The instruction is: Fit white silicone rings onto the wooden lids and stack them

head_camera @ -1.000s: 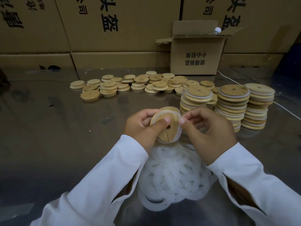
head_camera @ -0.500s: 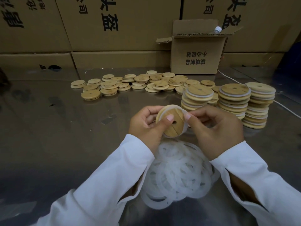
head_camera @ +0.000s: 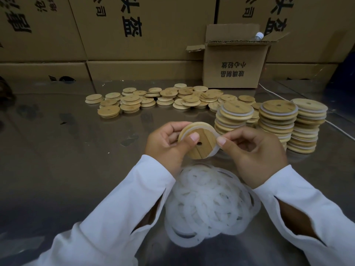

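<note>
A round wooden lid (head_camera: 201, 148) with a small centre hole is tilted toward me above the metal table. My left hand (head_camera: 165, 146) grips its left edge, thumb pressed on its face. My right hand (head_camera: 253, 152) pinches the white silicone ring (head_camera: 216, 145) that runs round the lid's right rim. Below my hands lies a loose pile of white rings (head_camera: 209, 204). Three stacks of ringed lids (head_camera: 276, 121) stand to the right. Bare lids (head_camera: 163, 98) are scattered further back.
An open cardboard box (head_camera: 234, 68) stands at the back right with a bottle cap (head_camera: 259, 35) showing above it. Large cartons (head_camera: 134, 35) wall off the far side. A white cable (head_camera: 340, 129) runs along the right of the metal table (head_camera: 57, 150).
Both hands have shifted slightly right with the lid. The lid has turned in my fingers, and the ring now lies further round its rim.
</note>
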Available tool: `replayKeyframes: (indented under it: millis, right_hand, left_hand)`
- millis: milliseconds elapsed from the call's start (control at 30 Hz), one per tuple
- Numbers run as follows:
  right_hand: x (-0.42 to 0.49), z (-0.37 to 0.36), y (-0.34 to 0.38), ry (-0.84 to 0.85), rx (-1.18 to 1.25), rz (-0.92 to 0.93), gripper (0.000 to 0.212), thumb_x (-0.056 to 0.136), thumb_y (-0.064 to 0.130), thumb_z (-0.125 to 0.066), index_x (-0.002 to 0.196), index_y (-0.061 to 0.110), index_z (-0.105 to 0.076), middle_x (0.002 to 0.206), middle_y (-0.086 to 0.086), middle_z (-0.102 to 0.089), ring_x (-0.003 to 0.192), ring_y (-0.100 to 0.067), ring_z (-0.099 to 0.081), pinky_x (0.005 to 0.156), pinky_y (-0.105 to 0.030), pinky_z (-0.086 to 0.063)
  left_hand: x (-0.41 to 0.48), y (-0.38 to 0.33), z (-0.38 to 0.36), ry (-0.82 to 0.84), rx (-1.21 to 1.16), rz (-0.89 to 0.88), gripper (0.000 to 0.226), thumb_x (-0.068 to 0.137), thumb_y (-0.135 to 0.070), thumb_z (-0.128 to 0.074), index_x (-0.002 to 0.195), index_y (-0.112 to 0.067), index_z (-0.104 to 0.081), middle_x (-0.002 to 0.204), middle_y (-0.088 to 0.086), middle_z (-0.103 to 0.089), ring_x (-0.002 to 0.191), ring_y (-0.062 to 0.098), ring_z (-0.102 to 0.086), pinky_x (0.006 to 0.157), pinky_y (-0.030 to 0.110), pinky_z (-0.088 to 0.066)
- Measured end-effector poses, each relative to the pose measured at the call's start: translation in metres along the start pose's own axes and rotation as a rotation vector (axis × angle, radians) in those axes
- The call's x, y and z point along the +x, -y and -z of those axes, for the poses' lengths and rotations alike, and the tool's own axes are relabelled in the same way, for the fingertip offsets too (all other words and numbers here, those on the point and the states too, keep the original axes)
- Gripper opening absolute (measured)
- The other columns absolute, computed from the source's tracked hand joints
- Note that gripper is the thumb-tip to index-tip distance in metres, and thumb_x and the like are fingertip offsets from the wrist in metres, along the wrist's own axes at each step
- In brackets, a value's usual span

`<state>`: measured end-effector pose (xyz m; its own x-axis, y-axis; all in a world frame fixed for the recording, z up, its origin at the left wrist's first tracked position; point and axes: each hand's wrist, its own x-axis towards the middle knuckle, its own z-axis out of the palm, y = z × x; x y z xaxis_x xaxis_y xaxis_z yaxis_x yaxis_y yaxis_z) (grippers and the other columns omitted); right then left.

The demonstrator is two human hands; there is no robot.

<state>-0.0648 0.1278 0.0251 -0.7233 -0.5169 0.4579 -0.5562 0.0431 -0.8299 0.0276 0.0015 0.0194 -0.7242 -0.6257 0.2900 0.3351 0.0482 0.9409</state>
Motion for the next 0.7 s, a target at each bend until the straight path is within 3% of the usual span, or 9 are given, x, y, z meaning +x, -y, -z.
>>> replayKeyframes:
  millis: [167,333,467,567,700]
  right_hand:
    - [-0.003,-0.004,0.0,-0.012,0.029,0.027,0.004,0.074,0.024,-0.067,0.072,0.027,-0.066,0.071,-0.009,-0.066,0.069,-0.021,-0.059,0.068,-0.031,-0.051]
    - [-0.004,-0.009,-0.002,-0.032,-0.016,0.015,0.009,0.071,0.029,-0.067,0.076,0.034,-0.06,0.062,0.004,-0.059,0.06,-0.008,-0.053,0.062,-0.022,-0.046]
    - [-0.006,-0.009,0.0,-0.094,-0.065,0.093,0.007,0.074,0.025,-0.066,0.071,0.029,-0.061,0.071,0.006,-0.062,0.064,-0.007,-0.055,0.059,-0.015,-0.044]
    - [-0.006,-0.008,0.0,-0.152,-0.101,0.151,0.013,0.075,0.018,-0.069,0.068,0.026,-0.062,0.078,0.005,-0.058,0.067,-0.005,-0.055,0.059,-0.011,-0.041]
    - [-0.004,-0.007,0.0,-0.14,-0.155,0.128,0.017,0.072,0.019,-0.071,0.065,0.031,-0.061,0.079,0.01,-0.052,0.068,0.001,-0.052,0.06,-0.006,-0.037]
  left_hand:
    - [-0.001,0.007,-0.004,-0.052,-0.103,0.113,0.013,0.08,-0.002,-0.062,0.086,-0.013,-0.064,0.075,0.002,-0.073,0.073,0.016,-0.069,0.076,0.035,-0.056]
    - [0.0,0.008,-0.007,-0.097,-0.179,0.105,0.014,0.075,-0.005,-0.066,0.087,-0.01,-0.062,0.075,0.004,-0.073,0.072,0.017,-0.069,0.07,0.035,-0.058]
    - [-0.001,0.005,-0.008,-0.09,-0.222,0.091,0.033,0.06,-0.017,-0.068,0.092,-0.007,-0.062,0.083,0.01,-0.072,0.078,0.021,-0.069,0.07,0.036,-0.058]
    - [-0.002,0.006,-0.009,-0.065,-0.231,0.13,0.03,0.066,-0.012,-0.067,0.095,-0.005,-0.063,0.087,0.013,-0.072,0.08,0.023,-0.068,0.075,0.039,-0.057]
    - [-0.005,0.009,-0.011,-0.019,-0.076,0.175,0.014,0.081,-0.005,-0.062,0.094,-0.005,-0.066,0.082,0.014,-0.071,0.077,0.025,-0.066,0.078,0.037,-0.055]
